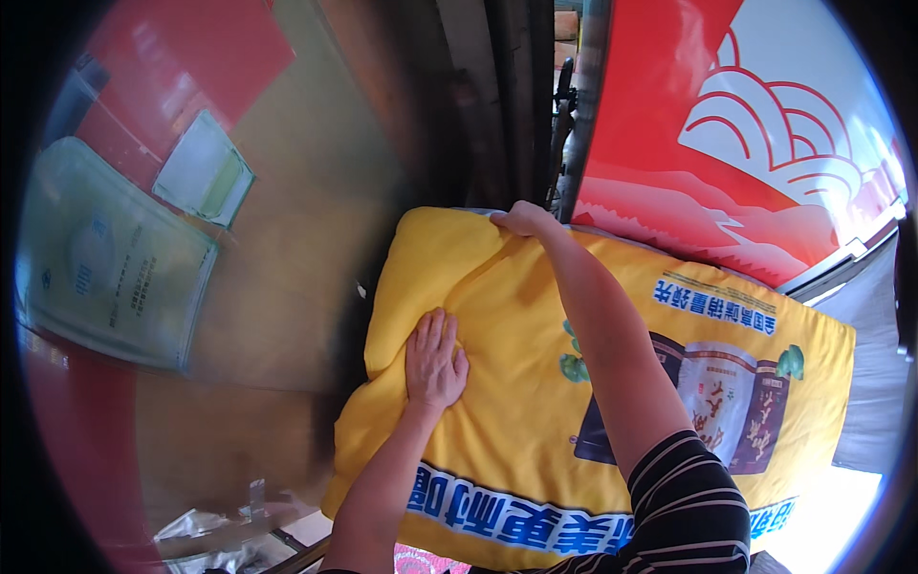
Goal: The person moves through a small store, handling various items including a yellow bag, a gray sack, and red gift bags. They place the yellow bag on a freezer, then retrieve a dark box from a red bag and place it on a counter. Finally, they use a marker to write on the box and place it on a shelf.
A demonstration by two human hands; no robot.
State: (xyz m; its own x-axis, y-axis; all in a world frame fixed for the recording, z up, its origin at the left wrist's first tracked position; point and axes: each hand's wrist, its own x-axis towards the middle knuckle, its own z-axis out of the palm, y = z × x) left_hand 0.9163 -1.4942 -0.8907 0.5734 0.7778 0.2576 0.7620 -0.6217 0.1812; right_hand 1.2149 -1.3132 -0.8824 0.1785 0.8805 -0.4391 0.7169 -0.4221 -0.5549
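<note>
A large padded yellow cloth cover (502,430), printed with blue writing and pictures of pouches, lies spread in front of me, creased on its left side. My left hand (435,366) rests flat on it, palm down, with the thumb apart from the fingers. Farther up, my right hand (526,219) grips the far edge of the cover, where a pale underside shows; some of its fingertips are hidden. My right forearm crosses the pouch pictures. What lies under the cover is hidden.
A brown wall panel (287,301) with clear plaques (118,258) stands at left. A red and white printed panel (645,143) rises at upper right. Dark upright parts (495,107) stand beyond the cover. Grey sheeting (871,359) hangs at right.
</note>
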